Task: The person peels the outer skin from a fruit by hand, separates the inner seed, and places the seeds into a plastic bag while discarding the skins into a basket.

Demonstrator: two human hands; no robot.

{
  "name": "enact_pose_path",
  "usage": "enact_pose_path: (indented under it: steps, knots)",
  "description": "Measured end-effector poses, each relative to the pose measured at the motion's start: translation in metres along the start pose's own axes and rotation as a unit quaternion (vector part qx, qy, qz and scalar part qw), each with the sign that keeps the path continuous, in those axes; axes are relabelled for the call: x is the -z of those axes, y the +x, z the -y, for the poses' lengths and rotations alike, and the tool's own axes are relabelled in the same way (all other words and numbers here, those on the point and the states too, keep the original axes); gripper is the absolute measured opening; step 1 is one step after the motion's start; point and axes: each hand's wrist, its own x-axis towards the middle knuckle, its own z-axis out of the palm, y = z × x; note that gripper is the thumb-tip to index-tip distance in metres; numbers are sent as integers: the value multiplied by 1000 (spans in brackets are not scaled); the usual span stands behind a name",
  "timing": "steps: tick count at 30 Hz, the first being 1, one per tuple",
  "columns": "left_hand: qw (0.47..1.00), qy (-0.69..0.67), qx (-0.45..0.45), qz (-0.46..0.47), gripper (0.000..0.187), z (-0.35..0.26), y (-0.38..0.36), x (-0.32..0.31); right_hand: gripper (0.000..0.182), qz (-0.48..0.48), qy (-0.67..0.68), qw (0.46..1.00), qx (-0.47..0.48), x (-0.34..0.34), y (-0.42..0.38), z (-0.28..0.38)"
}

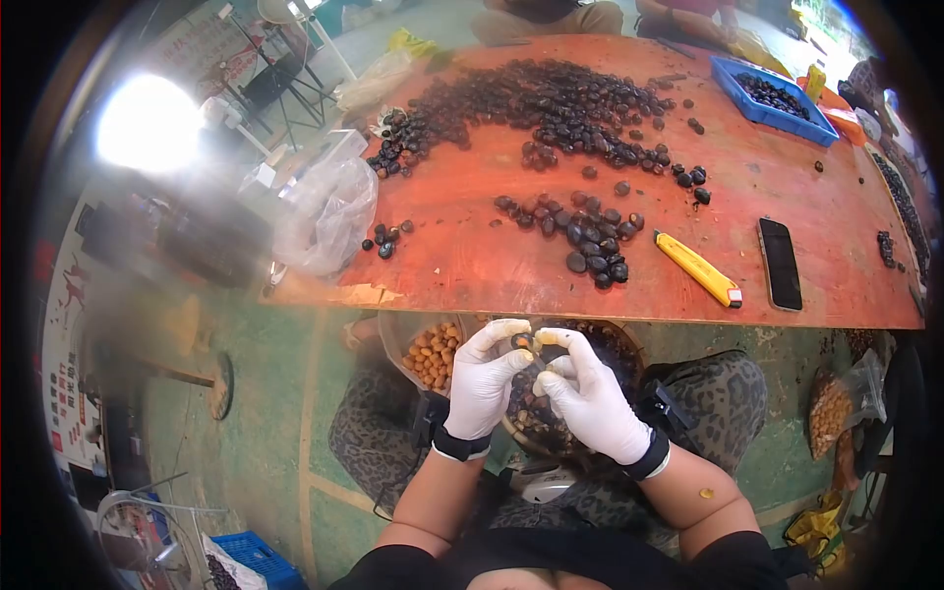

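Observation:
My left hand [482, 388], in a white glove, pinches a small dark nut [522, 341] with an orange patch showing, between thumb and forefinger. My right hand [596, 405], also gloved, meets it from the other side with fingers curled together; a thin dark sliver shows between its fingers, too small to name. Both hands are above a round tub [513, 431] holding dark shells and scraps. Beside my left hand is a bowl [391, 346] of peeled, orange-brown nuts [430, 356].
On the red table [442, 280] lie a large spread of dark nuts [551, 98], a smaller pile [590, 236], a yellow utility knife [698, 268] and a phone [780, 264]. A blue tray [777, 116] stands at the far right, a plastic bag [329, 216] at left. People sit across.

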Motion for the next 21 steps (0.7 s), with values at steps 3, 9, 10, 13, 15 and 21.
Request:
enact_pose_path:
  steps: [3,9,10,13,15,21]
  knots:
    - [1000,1,-5,-3,31,4,0,4,47,3,-23,1000,-11,1,-1,1]
    - [998,21,-52,-28,28,12,-1,0,51,-68,-28,988,132,-13,2,-25]
    - [997,26,-56,-40,27,10,-2,-7,50,-73,-32,988,131,-14,2,-24]
    - [995,34,-71,-54,25,10,-3,-13,46,-84,-31,988,127,-17,1,-22]
    - [994,56,-81,-53,24,10,-3,-12,44,-84,-27,989,118,-17,2,-20]
    - [989,140,-42,-25,22,-3,-2,-4,41,-135,-87,960,228,-11,10,-27]
